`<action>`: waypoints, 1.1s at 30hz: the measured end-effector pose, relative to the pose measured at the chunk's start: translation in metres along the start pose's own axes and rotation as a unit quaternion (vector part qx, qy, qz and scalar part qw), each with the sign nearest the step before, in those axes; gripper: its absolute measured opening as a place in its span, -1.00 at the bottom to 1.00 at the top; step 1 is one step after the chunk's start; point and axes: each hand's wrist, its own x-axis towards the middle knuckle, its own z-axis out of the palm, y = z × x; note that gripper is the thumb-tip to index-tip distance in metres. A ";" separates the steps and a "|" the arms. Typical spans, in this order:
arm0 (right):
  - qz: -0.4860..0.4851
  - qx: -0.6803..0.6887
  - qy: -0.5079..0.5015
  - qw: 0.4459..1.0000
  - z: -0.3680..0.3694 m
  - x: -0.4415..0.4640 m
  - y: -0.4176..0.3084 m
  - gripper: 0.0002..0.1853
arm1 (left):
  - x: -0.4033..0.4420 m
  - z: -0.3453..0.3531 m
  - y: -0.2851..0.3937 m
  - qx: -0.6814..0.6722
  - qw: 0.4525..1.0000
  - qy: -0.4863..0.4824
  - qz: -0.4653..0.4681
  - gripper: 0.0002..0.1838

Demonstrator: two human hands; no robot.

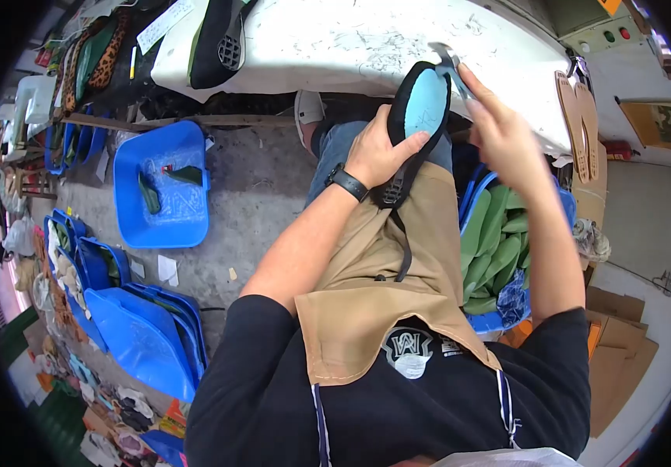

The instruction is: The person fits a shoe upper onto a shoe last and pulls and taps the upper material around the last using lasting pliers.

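Note:
A black shoe upper with a light blue insole board facing up rests over my lap. My left hand is closed round its near side, the thumb pressed on the blue surface. Below that hand, a black sole with a grid pattern and a dark strap hang over the tan apron. My right hand, slightly blurred, is wrapped round a metal hammer, whose head is at the shoe's far end.
A white worktable lies ahead, with another black shoe at its left. Blue bins stand on the floor at left; another at right holds green pieces. Tan sole shapes hang by the table's right edge.

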 end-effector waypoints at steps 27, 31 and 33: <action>0.048 -0.011 -0.054 0.997 0.010 -0.016 0.056 -0.49 | 0.003 -0.003 0.002 -0.116 0.992 -0.020 0.033 -0.25; -0.090 -0.063 0.033 0.993 0.058 -0.036 0.123 -0.49 | 0.000 -0.006 0.003 -0.093 0.995 -0.034 -0.004 -0.25; -0.141 -0.080 0.065 0.985 0.058 -0.044 0.123 -0.49 | 0.004 -0.008 0.008 -0.084 0.996 -0.036 -0.011 -0.25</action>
